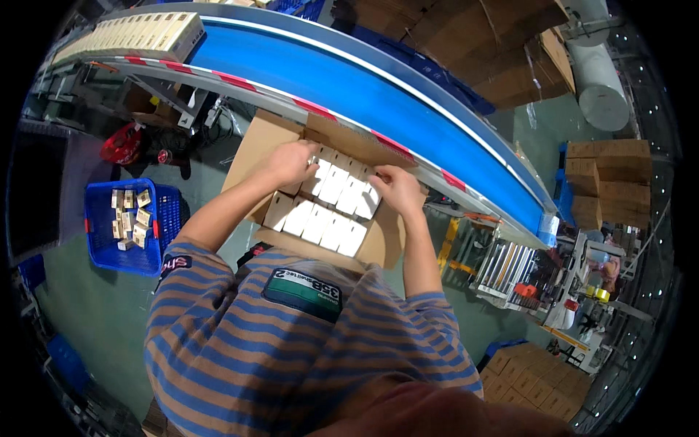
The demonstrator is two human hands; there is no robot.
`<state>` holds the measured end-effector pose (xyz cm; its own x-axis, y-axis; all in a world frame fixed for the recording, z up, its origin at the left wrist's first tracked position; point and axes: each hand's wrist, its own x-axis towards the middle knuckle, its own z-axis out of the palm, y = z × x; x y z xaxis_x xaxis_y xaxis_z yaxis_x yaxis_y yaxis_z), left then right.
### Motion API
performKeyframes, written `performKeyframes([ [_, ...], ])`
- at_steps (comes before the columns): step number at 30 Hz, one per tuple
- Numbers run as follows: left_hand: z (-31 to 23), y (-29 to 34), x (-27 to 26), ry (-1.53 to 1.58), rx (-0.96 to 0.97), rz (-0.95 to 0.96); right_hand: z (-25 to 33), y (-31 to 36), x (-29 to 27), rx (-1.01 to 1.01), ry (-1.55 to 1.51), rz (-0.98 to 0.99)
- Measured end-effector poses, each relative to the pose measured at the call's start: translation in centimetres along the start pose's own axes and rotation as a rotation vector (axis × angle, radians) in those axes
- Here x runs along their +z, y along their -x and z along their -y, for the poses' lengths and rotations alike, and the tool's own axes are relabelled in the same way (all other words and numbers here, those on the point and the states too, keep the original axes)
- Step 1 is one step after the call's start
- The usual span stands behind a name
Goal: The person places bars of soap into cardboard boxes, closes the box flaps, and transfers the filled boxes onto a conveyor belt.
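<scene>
An open brown cardboard box [244,149] stands in front of me, its flaps folded outward. Rows of small white cartons [315,222] fill the near part of it, brightly lit on top. At the left end of the far row, my left hand [293,162] is closed with bent fingers against the cartons. My right hand [399,191] grips the right end of that same row, its thumb and forefinger on the cartons. The fingertips of both hands are partly hidden between the cartons and the box walls.
Beyond the box runs a blue conveyor belt [335,69] with a red-and-white striped edge. A long row of cartons [138,36] lies on its left end. A blue basket [169,218] with loose cartons stands at left. Stacked brown boxes [619,171] and a roller machine [510,269] are at right.
</scene>
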<state>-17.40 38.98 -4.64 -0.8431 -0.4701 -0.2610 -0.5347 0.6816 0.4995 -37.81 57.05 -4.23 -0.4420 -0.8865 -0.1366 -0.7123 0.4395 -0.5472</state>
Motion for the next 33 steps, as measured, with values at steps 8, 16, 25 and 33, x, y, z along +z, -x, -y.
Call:
performKeyframes([
  [8, 2.6, -1.1, 4.9, -0.087, 0.270, 0.187, -1.2, -1.6, 9.4, -0.035, 0.112, 0.471],
  [16, 20.0, -4.0, -19.8, -0.069, -0.132, -1.070, 7.1, -7.0, 0.1, -0.154, -0.447, 0.102],
  [25, 34.5, -5.5, -28.5, -0.393, -0.772, -0.596, 7.1, -9.5, 0.6, -0.056, -0.483, -0.215],
  [33, 23.2, -12.7, -21.6, 0.288, -0.347, -0.148, 10.0, -14.2, 0.3, 0.132, -0.557, -0.157],
])
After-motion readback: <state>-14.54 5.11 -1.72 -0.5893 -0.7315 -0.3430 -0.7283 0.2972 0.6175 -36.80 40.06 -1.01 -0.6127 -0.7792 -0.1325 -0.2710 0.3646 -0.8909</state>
